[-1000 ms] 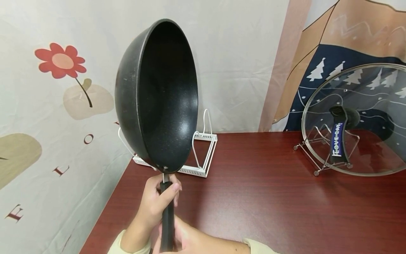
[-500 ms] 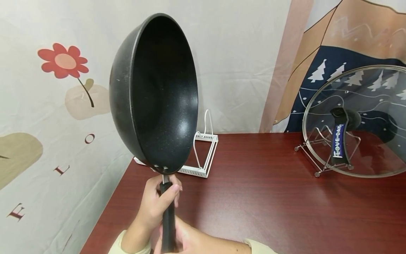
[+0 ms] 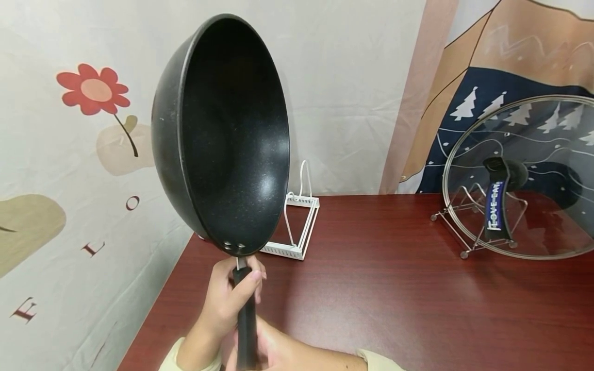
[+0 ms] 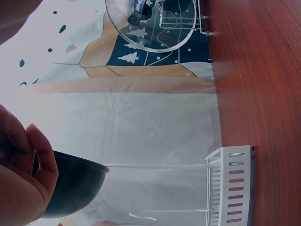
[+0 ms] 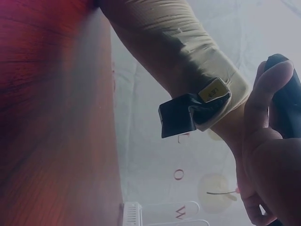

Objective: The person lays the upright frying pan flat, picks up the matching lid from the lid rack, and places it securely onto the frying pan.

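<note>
A black wok (image 3: pixel 232 139) is held up on its side, its hollow turned toward me and to the right. Its black handle (image 3: pixel 247 330) points down. Near the bowl, my left hand (image 3: pixel 225 299) grips the top of the handle, thumb laid along it. Lower down, my right hand (image 3: pixel 271 345) holds the handle's end, partly hidden behind it; the right wrist view shows that hand (image 5: pixel 268 150) with its thumb against the handle (image 5: pixel 286 101). In the left wrist view the wok (image 4: pixel 77 186) is partly covered by the left hand (image 4: pixel 28 174).
Behind the wok stands a white rack (image 3: pixel 303 226) on the red-brown table (image 3: pixel 394 288), partly hidden. At right, a glass lid (image 3: pixel 547 206) with a black handle leans in a wire stand (image 3: pixel 464 242). Printed cloth (image 3: pixel 352 103) hangs along the back and left.
The wok's bowl has swung a little left and up, and its hollow faces me more. Both hands keep their hold on the handle. The rack and lid stay in place.
</note>
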`<state>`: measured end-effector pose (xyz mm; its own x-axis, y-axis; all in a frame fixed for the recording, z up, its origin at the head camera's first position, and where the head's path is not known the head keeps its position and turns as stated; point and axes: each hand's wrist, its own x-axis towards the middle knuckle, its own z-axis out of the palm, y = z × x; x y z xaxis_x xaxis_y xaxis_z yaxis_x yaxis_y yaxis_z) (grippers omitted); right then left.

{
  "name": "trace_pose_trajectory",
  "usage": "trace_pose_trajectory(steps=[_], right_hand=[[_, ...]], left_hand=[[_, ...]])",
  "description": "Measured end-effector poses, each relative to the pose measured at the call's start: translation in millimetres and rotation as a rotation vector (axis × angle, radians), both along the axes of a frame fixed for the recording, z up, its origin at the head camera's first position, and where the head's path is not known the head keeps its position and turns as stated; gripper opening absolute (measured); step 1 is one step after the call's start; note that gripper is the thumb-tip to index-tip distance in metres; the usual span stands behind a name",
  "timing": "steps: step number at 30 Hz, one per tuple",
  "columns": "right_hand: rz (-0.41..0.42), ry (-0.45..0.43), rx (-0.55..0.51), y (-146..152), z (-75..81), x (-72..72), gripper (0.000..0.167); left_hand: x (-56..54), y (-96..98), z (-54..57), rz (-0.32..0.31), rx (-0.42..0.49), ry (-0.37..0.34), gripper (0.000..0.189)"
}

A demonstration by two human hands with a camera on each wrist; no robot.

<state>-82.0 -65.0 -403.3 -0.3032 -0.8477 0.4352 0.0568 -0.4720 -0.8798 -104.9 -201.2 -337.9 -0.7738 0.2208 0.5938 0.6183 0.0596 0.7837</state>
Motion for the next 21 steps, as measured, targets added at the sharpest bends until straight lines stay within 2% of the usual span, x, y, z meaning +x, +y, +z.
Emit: trace_pose_trajectory(steps=[2,9,15,21], right_hand=[[-0.01,0.022,-0.001,2,0.8,-0.2,0.047],[-0.02,0.017,0.039,8,5.9,1.5,0.045],[-0.028,0.063,0.051,10,3.4,-0.7,0.048],[-0.041,0.042,0.047,11,-1.6,0.4,0.048]], left_hand=[[-0.5,1.2,-0.3,-0.004,0.001,0.01,0.017],[-2.2,4.9,-0.8,-0.003,0.002,0.028,0.021],[-2.4,5.5,-2.0,0.004,-0.007,0.032,0.022],[1.6,3.5,-1.9,0.016,-0.087,-0.022,0.022]])
